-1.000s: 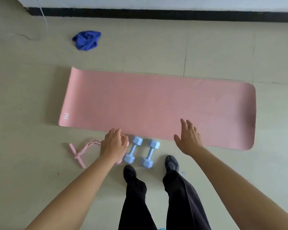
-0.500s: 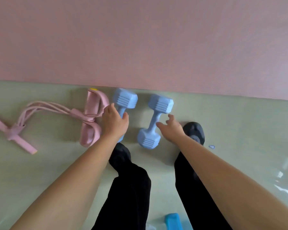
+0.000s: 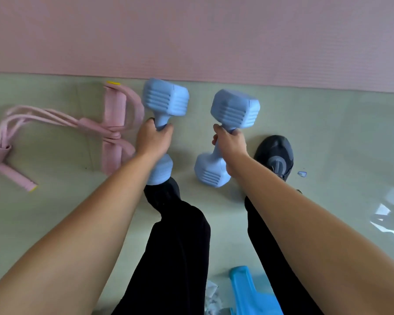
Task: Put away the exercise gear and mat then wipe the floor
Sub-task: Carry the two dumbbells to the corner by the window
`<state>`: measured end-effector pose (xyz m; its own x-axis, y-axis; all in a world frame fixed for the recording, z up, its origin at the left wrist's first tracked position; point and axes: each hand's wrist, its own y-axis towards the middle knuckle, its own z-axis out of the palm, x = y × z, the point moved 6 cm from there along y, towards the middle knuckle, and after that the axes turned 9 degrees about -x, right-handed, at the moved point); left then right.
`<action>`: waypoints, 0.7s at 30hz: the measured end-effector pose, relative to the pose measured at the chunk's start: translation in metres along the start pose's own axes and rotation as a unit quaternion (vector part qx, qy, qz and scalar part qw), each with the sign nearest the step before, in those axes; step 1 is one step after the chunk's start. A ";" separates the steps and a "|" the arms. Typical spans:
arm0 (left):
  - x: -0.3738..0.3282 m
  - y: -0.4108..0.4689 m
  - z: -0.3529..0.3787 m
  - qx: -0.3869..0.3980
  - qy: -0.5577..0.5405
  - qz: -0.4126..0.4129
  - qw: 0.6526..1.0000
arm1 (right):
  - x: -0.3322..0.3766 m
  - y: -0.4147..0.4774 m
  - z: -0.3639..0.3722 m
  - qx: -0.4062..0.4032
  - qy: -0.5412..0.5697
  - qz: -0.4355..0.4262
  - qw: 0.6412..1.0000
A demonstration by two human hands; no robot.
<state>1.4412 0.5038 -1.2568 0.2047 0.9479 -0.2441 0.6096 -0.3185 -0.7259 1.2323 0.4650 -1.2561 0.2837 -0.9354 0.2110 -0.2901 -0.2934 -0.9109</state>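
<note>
From the head camera, the left hand is wrapped tight around the thin middle bar of the left blue dumbbell, and the right hand grips the right blue dumbbell the same way, just by the pink mat. They look hard, smooth and a bit heavy, so the middle is the best place to hold. The soft, bendy pink pull rope lies on the floor
</note>
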 end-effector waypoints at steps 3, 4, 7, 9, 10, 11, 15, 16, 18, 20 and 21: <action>-0.024 -0.057 -0.037 0.009 -0.068 -0.005 0.998 | 0.020 -0.058 -0.036 -0.013 0.005 -0.047 0.999; -0.037 -0.083 -0.053 0.013 -0.092 -0.007 0.996 | 0.029 -0.083 -0.051 -0.017 0.002 -0.064 0.998; -0.087 -0.164 -0.109 0.020 -0.160 -0.007 0.987 | 0.065 -0.168 -0.102 -0.033 -0.008 -0.113 0.993; -0.125 -0.223 -0.154 0.020 -0.203 0.002 0.979 | 0.095 -0.232 -0.139 -0.042 -0.002 -0.151 0.988; -0.145 -0.254 -0.179 0.022 -0.223 0.012 0.974 | 0.113 -0.265 -0.158 -0.045 0.009 -0.168 0.985; -0.166 -0.286 -0.205 0.024 -0.238 0.028 0.971 | 0.131 -0.301 -0.179 -0.048 0.024 -0.183 0.982; -0.239 -0.422 -0.318 0.016 -0.273 0.109 0.956 | 0.197 -0.451 -0.265 -0.074 0.086 -0.240 0.964; -0.255 -0.454 -0.346 0.018 -0.283 0.135 0.949 | 0.211 -0.488 -0.285 -0.078 0.108 -0.256 0.958; -0.281 -0.516 -0.398 0.025 -0.304 0.189 0.934 | 0.232 -0.561 -0.324 -0.077 0.165 -0.283 0.942; -0.299 -0.571 -0.442 0.029 -0.318 0.243 0.916 | 0.242 -0.629 -0.363 -0.084 0.210 -0.310 0.923; -0.308 -0.596 -0.461 0.034 -0.323 0.271 0.906 | 0.243 -0.660 -0.382 -0.089 0.227 -0.324 0.914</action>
<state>1.3684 0.4015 -0.4526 -0.0455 0.4613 -0.8861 0.5003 -0.7572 -0.4199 1.1440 0.3558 -0.4677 0.0511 -0.5273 0.8482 -0.3507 -0.8047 -0.4791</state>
